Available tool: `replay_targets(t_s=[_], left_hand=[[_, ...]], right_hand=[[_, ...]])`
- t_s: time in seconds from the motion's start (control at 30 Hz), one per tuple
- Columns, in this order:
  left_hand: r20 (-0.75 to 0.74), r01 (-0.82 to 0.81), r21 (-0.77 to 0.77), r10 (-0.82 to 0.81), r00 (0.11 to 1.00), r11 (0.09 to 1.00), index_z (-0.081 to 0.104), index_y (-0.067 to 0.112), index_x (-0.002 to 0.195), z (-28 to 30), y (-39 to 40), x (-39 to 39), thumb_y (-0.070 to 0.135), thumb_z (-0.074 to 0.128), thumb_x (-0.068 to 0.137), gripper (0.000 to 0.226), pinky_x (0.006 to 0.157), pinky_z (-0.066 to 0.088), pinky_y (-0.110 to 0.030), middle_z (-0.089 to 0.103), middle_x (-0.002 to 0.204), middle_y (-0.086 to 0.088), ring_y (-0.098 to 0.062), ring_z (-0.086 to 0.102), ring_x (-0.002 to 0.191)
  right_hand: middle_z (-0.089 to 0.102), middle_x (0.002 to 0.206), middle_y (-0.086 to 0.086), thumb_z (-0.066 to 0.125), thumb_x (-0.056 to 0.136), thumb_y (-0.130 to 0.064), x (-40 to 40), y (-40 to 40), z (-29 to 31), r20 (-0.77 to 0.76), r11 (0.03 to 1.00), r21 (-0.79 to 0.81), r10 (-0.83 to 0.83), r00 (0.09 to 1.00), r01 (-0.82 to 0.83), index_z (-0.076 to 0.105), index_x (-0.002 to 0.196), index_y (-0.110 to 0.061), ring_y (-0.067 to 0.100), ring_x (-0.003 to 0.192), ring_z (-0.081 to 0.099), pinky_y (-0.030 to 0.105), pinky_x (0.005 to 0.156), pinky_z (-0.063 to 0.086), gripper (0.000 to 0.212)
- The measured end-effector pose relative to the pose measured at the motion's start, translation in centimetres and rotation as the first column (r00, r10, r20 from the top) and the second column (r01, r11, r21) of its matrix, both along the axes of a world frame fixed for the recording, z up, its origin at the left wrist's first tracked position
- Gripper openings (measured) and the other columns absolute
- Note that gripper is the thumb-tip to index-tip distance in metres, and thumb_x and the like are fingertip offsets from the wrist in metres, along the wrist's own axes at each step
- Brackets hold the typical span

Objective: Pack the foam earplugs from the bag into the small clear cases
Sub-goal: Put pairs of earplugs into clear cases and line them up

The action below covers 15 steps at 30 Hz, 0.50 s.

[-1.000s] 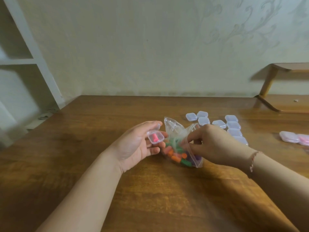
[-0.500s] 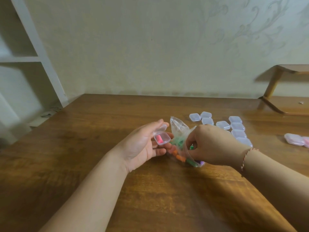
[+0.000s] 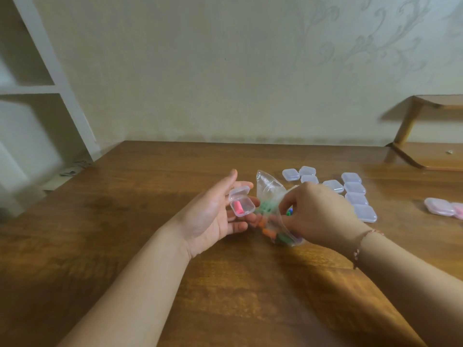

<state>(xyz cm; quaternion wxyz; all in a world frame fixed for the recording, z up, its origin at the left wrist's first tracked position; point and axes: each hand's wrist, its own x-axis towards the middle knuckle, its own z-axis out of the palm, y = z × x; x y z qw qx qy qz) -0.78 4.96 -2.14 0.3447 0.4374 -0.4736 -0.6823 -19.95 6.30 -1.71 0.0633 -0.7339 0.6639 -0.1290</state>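
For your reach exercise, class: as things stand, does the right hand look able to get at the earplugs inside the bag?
Probably yes. The right hand is already at the open mouth of the bag, fingers curled down among the earplugs. Nothing blocks it; the left hand holds the open case beside it.

Left hand holds open case; right hand reaches into bag

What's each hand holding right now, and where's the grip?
Left hand: open clear case, resting on its fingertips, underneath. Right hand: fingers reach into the bag; whether they grip an earplug cannot be told.
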Motion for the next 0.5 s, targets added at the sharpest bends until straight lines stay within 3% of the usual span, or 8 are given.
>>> replay_targets(t_s=[0.1, 0.23, 0.37, 0.5], left_hand=[[-0.014, 0.005, 0.000, -0.005, 1.000, 1.000, 0.059, 0.020, 0.125, 0.0, 0.0, 0.0, 0.061, 0.047, 0.084, 0.060, 0.073, 0.051, -0.030, 0.062, 0.126, -0.019, -0.022, 0.062, 0.097], [-0.029, 0.012, -0.030, -0.013, 0.999, 0.999, 0.059, 0.018, 0.124, 0.2, 0.4, -0.3, 0.060, 0.047, 0.085, 0.058, 0.070, 0.051, -0.030, 0.065, 0.121, -0.019, -0.019, 0.062, 0.085], [-0.031, 0.084, -0.069, -0.086, 0.996, 0.994, 0.060, 0.022, 0.125, 0.3, 1.5, -1.3, 0.058, 0.048, 0.082, 0.057, 0.067, 0.051, -0.027, 0.069, 0.117, -0.011, -0.018, 0.064, 0.087], [-0.055, 0.197, -0.078, -0.202, 0.978, 0.977, 0.063, 0.018, 0.123, -0.2, 2.7, -2.4, 0.047, 0.050, 0.086, 0.049, 0.066, 0.052, -0.027, 0.072, 0.109, -0.012, -0.021, 0.068, 0.089]], right_hand=[[0.060, 0.056, -0.011, 0.071, 0.079, -0.035, -1.2, 0.7, 0.5, 0.143, 1.000, -0.010, -0.010, 0.990, 0.011, 0.068, 0.071, -0.035, 0.005, 0.051, 0.053, 0.019, 0.044, 0.038, 0.009], [0.067, 0.072, -0.014, 0.074, 0.078, -0.044, -3.1, 2.3, 0.9, 0.239, 0.996, -0.059, -0.052, 0.970, 0.068, 0.069, 0.069, -0.032, 0.001, 0.060, 0.057, 0.012, 0.047, 0.041, 0.016], [0.067, 0.074, -0.015, 0.074, 0.077, -0.040, -4.3, 4.9, 1.7, 0.359, 0.989, -0.133, -0.006, 0.933, 0.058, 0.067, 0.071, -0.032, -0.008, 0.070, 0.060, 0.006, 0.053, 0.045, 0.012], [0.066, 0.064, -0.015, 0.076, 0.075, -0.034, -3.2, 6.9, 1.6, 0.582, 0.966, -0.258, 0.158, 0.798, -0.002, 0.069, 0.070, -0.026, 0.006, 0.043, 0.050, 0.010, 0.039, 0.037, 0.012]])
